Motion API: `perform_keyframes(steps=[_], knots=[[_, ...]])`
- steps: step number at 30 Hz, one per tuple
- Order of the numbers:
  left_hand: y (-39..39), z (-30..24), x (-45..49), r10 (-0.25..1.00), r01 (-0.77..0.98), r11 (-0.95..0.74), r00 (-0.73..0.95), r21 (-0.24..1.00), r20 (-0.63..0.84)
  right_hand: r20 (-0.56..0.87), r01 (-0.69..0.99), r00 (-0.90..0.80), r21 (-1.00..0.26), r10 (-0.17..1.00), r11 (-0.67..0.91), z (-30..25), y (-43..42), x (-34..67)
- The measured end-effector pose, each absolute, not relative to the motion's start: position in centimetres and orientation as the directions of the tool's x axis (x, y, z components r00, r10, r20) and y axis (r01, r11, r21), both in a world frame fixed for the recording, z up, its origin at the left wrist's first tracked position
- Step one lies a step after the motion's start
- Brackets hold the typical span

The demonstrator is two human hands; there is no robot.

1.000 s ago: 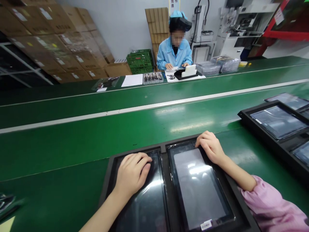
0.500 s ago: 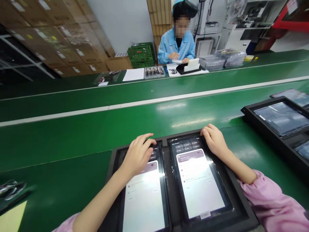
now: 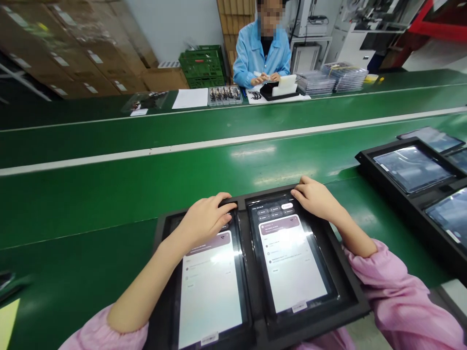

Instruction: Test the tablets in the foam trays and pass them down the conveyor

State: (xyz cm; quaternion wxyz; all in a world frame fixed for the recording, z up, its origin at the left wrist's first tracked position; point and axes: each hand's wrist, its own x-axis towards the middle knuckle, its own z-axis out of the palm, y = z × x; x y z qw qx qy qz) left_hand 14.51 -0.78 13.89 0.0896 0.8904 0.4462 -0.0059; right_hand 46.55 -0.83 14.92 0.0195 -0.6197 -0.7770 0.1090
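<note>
Two tablets with lit screens lie side by side in a black tray (image 3: 260,311) close in front of me. My left hand (image 3: 206,218) is over the top of the left tablet (image 3: 211,291), its fingers apart and bent towards the tray's far edge, covering part of the screen's upper panel. At the upper right corner of the right tablet (image 3: 292,262), my right hand (image 3: 316,198) has its fingers curled over the tray's far rim, with the thumb at the screen's top. One white button is lit on that screen's upper panel.
Another black tray (image 3: 412,194) with dark-screened tablets (image 3: 412,167) stands at the right. Across the green bench (image 3: 164,180), a co-worker in a blue jacket (image 3: 262,56) handles something small. Yellow paper (image 3: 8,318) lies at the left edge. Stacked clear trays (image 3: 345,77) are at the back.
My view has shifted a little. The right thumb has come inward onto the right tablet's top, where a button now shows white. My left hand's fingers have moved slightly.
</note>
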Motion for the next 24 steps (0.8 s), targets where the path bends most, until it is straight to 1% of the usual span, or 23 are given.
perform_keyframes(steps=[3,6,8,11,13,15,20,24], knots=[[-0.5,14.1,14.7,0.809,0.821,-0.551,0.570,0.153,-0.145,-0.098,0.951,-0.244,-0.219,0.965,0.219,14.9,-0.9,46.6],[-0.2,14.3,14.3,0.811,0.828,-0.532,0.559,0.179,-0.175,-0.101,0.945,-0.244,-0.247,0.964,0.214,14.9,-1.4,46.3],[0.1,14.4,13.9,0.803,0.817,-0.530,0.570,0.228,-0.175,-0.117,0.944,-0.247,-0.253,0.962,0.211,15.0,-1.5,46.1],[0.7,14.5,13.2,0.790,0.777,-0.513,0.593,0.365,-0.154,-0.155,0.941,-0.261,-0.261,0.953,0.215,15.4,-0.9,46.1],[1.1,14.4,12.6,0.786,0.745,-0.480,0.600,0.463,-0.149,-0.183,0.932,-0.281,-0.288,0.942,0.222,15.6,-0.2,46.4],[1.6,14.3,12.0,0.782,0.720,-0.443,0.602,0.534,-0.163,-0.216,0.914,-0.306,-0.338,0.927,0.223,15.9,0.5,46.7],[2.6,13.4,10.6,0.768,0.682,-0.398,0.613,0.613,-0.183,-0.286,0.854,-0.379,-0.475,0.880,0.213,16.3,1.6,47.4],[3.1,12.3,9.4,0.751,0.650,-0.431,0.643,0.626,-0.152,-0.276,0.838,-0.410,-0.490,0.870,0.240,16.2,2.0,47.6]])
